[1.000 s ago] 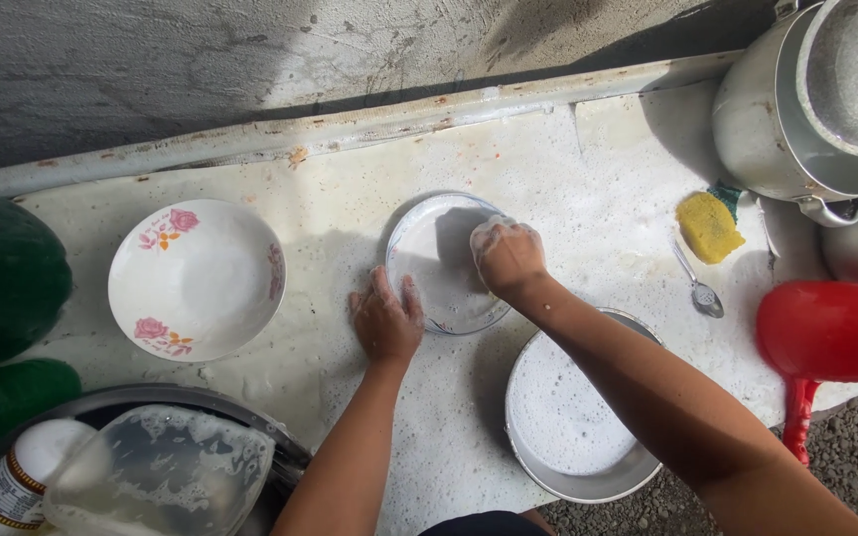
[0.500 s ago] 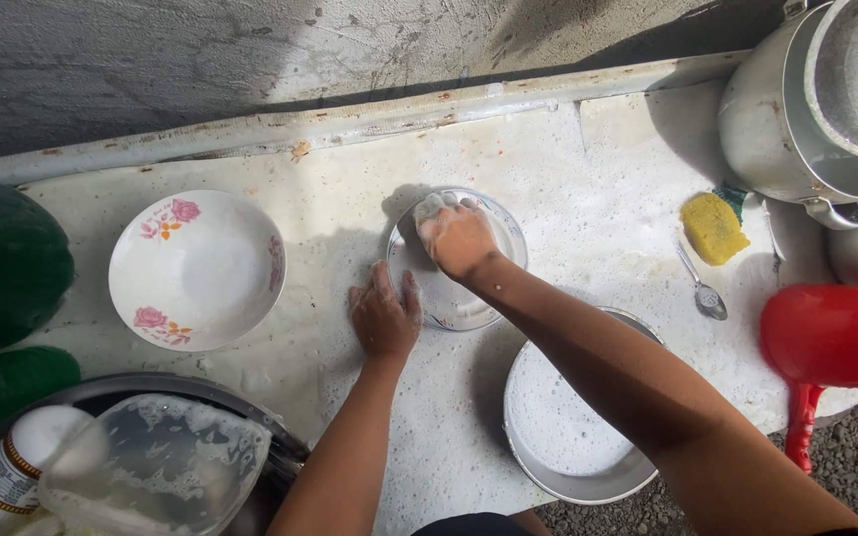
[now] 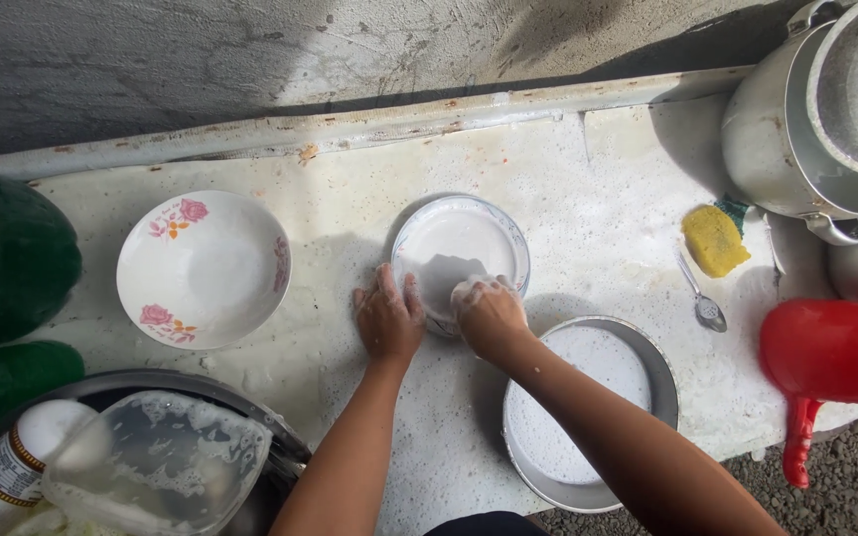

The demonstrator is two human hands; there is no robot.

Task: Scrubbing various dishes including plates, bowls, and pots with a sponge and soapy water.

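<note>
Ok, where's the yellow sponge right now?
In the head view, the yellow sponge lies on the soapy counter at the right, just below the metal pot and above the spoon.

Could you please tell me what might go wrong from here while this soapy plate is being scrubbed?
The plate and counter are covered in suds, and the left hand only steadies its rim, so it could slip. The right hand works near the foam-filled metal basin, which overhangs the counter's edge and might be knocked off.
</note>
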